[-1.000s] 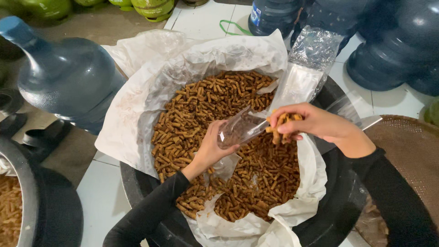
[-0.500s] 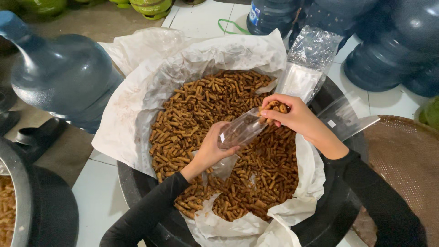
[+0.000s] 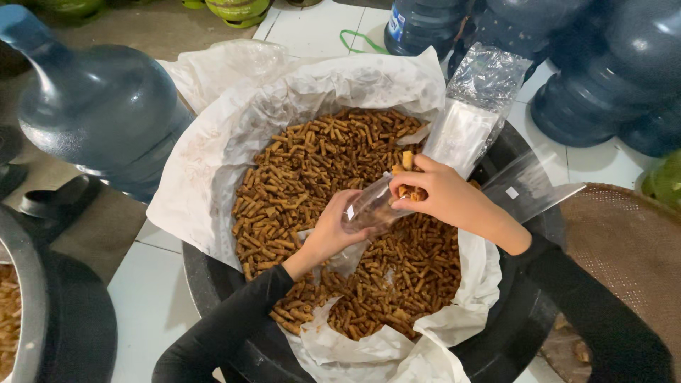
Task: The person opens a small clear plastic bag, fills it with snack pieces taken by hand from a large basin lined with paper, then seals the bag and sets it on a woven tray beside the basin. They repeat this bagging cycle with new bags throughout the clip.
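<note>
On the far left I see a big blue water jug (image 3: 99, 120), lying approx. beside the black tub (image 3: 213, 284). The tub is lined w/ white paper (image 3: 206, 177) and full of brown snack sticks (image 3: 312, 170). Over its middle, the left hand (image 3: 333, 230) has its fingers curled around a small clear plastic bag (image 3: 369, 207), held tilted. The right hand (image 3: 443, 195) pinches a few sticks at the bag's mouth, fingertips pressed together. I judge the bag is very light, soft and slippery, so best gripped near the opening; the sticks look brittle. Right of the hands lie more clear bags (image 3: 475, 106), then a woven tray (image 3: 624, 255).
</note>
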Demonstrator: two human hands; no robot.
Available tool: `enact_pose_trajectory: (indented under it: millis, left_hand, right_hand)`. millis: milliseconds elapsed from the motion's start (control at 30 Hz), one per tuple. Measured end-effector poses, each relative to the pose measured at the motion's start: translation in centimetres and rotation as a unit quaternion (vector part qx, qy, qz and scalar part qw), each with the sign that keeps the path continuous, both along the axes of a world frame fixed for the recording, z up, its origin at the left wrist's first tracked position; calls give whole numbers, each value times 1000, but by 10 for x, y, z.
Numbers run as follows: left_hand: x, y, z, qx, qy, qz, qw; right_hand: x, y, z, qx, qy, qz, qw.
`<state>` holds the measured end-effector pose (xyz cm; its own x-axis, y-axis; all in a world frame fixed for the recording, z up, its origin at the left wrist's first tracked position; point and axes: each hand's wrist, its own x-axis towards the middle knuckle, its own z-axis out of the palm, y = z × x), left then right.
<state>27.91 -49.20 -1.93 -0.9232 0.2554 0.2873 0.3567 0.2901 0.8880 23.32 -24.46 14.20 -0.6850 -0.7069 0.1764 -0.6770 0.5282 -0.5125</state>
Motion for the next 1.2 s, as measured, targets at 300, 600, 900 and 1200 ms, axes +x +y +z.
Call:
enact_pose_trajectory:
  millis: [300, 600, 900, 1200]
  left_hand:
    - [7, 1, -1, 8, -14, 43, 999]
    - [14, -1, 13, 15, -4, 6, 1000]
    - [23, 3, 30, -35, 36, -29, 998]
    - [22, 8, 25, -45, 30, -39, 998]
  right_hand:
    - [4, -8, 17, 39, -44, 14, 998]
    - [5, -18, 30, 168, -28, 34, 985]
    - [8, -26, 32, 136, -57, 134, 980]
    - [4, -26, 15, 211, -123, 164, 956]
